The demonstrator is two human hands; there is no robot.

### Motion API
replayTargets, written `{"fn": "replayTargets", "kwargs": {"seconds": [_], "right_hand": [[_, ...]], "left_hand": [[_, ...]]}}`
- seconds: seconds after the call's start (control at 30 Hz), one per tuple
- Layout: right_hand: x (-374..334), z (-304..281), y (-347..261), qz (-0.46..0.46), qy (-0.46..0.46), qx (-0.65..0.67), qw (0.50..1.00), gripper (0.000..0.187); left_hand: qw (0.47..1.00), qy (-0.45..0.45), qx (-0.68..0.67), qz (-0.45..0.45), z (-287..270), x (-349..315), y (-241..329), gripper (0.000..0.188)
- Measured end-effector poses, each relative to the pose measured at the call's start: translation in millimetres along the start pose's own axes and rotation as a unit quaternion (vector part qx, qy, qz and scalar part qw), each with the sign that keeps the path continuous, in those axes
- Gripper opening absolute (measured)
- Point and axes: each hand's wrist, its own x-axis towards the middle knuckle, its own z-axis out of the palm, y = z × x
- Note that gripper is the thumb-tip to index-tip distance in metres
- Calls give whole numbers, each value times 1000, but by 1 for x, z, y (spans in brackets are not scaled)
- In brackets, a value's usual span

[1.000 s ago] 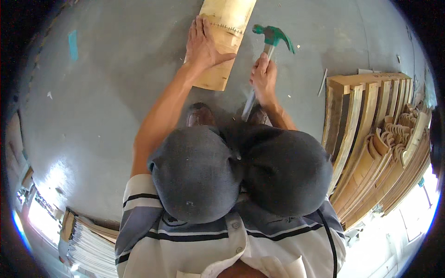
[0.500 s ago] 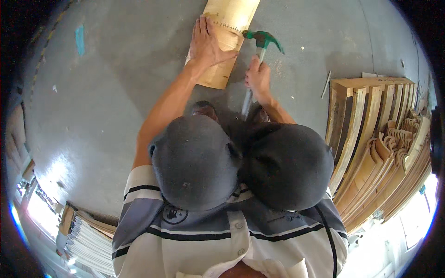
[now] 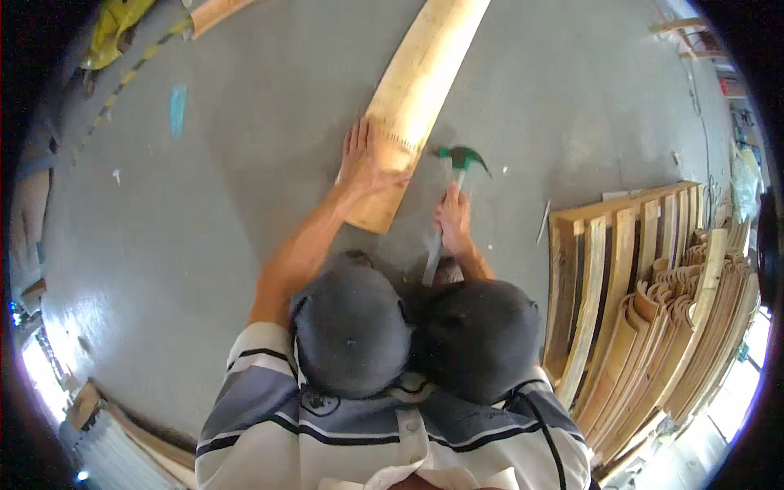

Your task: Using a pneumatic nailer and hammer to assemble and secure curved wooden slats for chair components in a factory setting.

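A long curved pale wooden piece lies on the grey floor, running from the top centre down toward me. My left hand rests flat on its near end, fingers spread. My right hand grips the handle of a hammer with a green head, which sits just right of the wooden piece, close to its edge. My knees in grey trousers fill the lower middle of the view.
A stack of curved wooden slats lies at the right. A blue mark is on the floor at upper left, and a yellow object lies at the top left. White stacked material sits at lower left.
The view has tilted up, so more of the wooden piece shows. The hammer head has come down closer to the wood's edge. My left hand stays on the wood.
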Motion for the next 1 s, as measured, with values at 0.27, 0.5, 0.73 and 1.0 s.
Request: {"fn": "replayTargets", "kwargs": {"seconds": [0.27,0.5,0.73,1.0], "right_hand": [[-18,-102,-10,-56,79,-165,981,43],[-51,-161,17,-178,161,-441,865,45],[-58,-147,18,-129,162,-410,888,44],[-62,-150,17,-126,160,-430,880,38]], "left_hand": [[964,-66,-6,-257,-32,-65,-2,108],[932,-124,-62,-334,-53,-50,14,114],[934,-174,-165,-265,-61,-45,-1,88],[973,-72,-67,-211,-80,-51,26,69]]}}
